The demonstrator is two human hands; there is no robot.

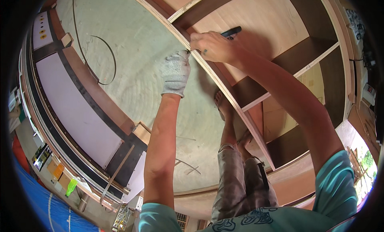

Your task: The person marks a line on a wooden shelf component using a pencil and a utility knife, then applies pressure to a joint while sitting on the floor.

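Note:
A wooden cabinet frame [250, 108] with pale plywood edges and dark inner faces stands at my right. My left hand [175, 74], in a grey knit glove, is closed at its outer edge; what its fingers pinch is mostly hidden. My bare right hand [214, 47] rests over the same edge, just right of the glove. It is wrapped round a tool with a black handle [231, 32], whose working end is hidden by the fingers.
A thin dark strip [115, 64] lies curled on the greenish floor [132, 88]. Along the left runs a long curved panel unit [76, 108] with white faces. A blue tarp [52, 210], a green bottle [71, 187] and thin offcuts [188, 166] lie around.

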